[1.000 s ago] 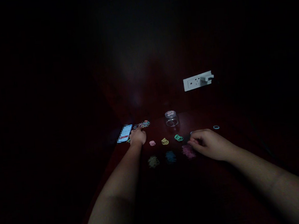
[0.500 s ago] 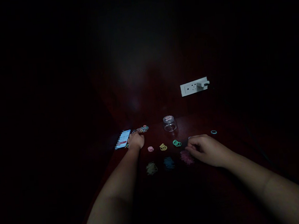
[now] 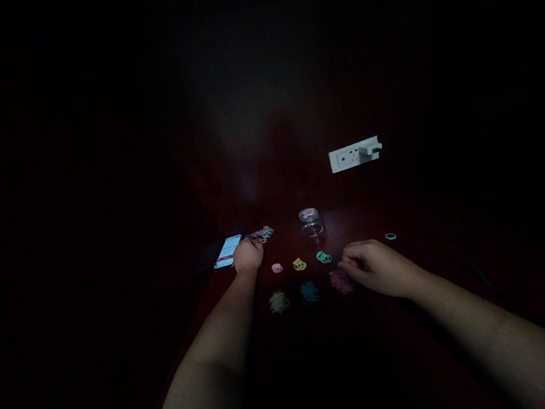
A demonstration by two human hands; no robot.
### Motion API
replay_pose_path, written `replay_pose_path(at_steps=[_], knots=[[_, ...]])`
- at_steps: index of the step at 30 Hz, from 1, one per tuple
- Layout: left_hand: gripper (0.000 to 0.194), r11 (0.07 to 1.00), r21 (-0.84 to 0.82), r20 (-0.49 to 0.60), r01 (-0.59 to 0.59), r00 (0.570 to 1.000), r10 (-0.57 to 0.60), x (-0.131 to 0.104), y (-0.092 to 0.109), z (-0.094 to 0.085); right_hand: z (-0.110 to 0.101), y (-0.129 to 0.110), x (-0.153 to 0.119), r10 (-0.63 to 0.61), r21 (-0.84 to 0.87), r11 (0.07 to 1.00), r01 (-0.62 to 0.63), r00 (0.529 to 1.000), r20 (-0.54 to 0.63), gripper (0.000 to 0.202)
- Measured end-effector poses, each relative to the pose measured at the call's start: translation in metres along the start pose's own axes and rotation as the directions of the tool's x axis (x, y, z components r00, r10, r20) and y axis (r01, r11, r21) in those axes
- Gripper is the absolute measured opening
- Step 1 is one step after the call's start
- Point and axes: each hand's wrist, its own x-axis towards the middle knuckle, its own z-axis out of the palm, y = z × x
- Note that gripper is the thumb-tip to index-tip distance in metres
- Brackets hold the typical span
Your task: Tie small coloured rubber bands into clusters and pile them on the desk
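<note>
My left hand (image 3: 248,256) is at the near side of a mixed heap of small coloured elastic hair bands (image 3: 264,232), right beside a lit phone (image 3: 229,251). Its fingers look curled in; what they hold, if anything, is hidden. My right hand (image 3: 376,265) hovers or rests by a dim pink pile of bands (image 3: 341,282), thumb and fingers pinched together, and I cannot make out anything between them. In a row between the hands lie pink bands (image 3: 277,268), yellow bands (image 3: 299,264) and green bands (image 3: 323,257). Nearer me are a pale yellowish pile (image 3: 279,302) and a blue pile (image 3: 309,292).
A clear lidded jar (image 3: 312,223) stands behind the row. One light-blue band (image 3: 390,236) lies alone beyond my right hand. On the wall is a white socket panel (image 3: 355,154) with a plug in it. The dark red table (image 3: 286,362) fades into shadow.
My left hand's fingers have drawn in from the mixed heap, which now shows more. The right hand stays pinched in nearly the same place. The whole view has shifted slightly.
</note>
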Motion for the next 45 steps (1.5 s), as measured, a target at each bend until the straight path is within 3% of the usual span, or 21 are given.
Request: replay_pose_path(at_steps=[10,20,33,45], knots=[[0.029,0.983,-0.184,-0.033,-0.019,0.999,0.013,-0.032,-0.015,-0.022,0.0,0.0,0.001,-0.014,0.017,1.0,0.014,1.0,0.001,0.031],[0.027,0.952,-0.301,0.054,-0.059,0.995,0.079,-0.065,-0.029,-0.035,0.001,0.006,0.001,-0.036,0.046,0.998,0.036,0.999,0.005,0.032],[0.044,0.984,-0.147,0.16,-0.105,0.979,0.128,-0.04,-0.023,-0.018,0.001,0.006,0.0,-0.019,0.053,0.998,0.017,0.999,0.036,0.032],[0.039,0.976,-0.093,0.208,-0.194,0.955,0.21,-0.034,-0.025,-0.018,0.001,0.008,0.0,-0.018,0.012,1.0,0.018,1.0,0.005,0.034]])
